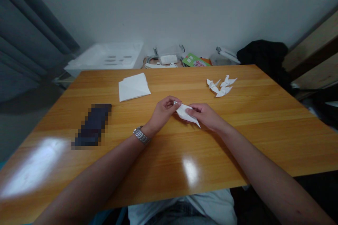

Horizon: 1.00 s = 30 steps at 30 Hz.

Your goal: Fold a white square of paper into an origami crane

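A piece of folded white paper (182,111), long and pointed at its near right end, is held between both hands just above the wooden table (163,161). My left hand (166,110), with a metal watch (142,135) at the wrist, pinches its upper left tip between thumb and fingers. On the other side, my right hand (203,114) grips the paper's right edge, thumb on top and fingers beneath. Several folded paper birds (221,86) lie together at the back right. At the back left rests a stack of white paper sheets (134,87).
A dark pixelated rectangle (93,126) lies on the table's left side. Beyond the back edge stand a white plastic bin (105,54), a green booklet (194,60) and assorted items. A black cloth or bag (261,54) sits at the far right, and a grey curtain (29,24) hangs left.
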{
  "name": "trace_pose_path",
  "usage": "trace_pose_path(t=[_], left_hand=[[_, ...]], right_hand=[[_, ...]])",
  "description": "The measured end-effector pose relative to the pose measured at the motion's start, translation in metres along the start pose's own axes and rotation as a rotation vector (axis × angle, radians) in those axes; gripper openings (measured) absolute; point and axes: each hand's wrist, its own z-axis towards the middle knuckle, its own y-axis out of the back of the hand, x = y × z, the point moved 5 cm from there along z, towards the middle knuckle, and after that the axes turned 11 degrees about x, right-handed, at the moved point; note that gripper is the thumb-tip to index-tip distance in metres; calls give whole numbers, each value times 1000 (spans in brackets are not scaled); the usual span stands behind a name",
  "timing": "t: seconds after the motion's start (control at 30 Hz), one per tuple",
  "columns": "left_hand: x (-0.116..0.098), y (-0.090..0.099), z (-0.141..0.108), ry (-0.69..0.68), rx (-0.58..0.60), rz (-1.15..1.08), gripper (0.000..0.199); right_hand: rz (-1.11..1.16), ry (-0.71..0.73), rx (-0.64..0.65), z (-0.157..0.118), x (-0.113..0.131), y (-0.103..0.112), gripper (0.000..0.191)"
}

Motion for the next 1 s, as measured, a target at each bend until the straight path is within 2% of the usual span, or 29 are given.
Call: trace_pose_path(t=[0.23, 0.4, 0.63, 1.0], left_hand=[[-3, 1, 0, 4, -15, 52, 25], [-8, 1, -1, -9, -14, 96, 26], [-8, 0, -1, -24, -40, 101, 24], [-6, -2, -2, -10, -18, 95, 23]], right_hand=[[-168, 71, -53, 0, 1, 4, 45], [-333, 126, -123, 0, 6, 7, 40], [-464, 197, -153, -2, 11, 6, 34], [-335, 205, -184, -1, 13, 5, 30]])
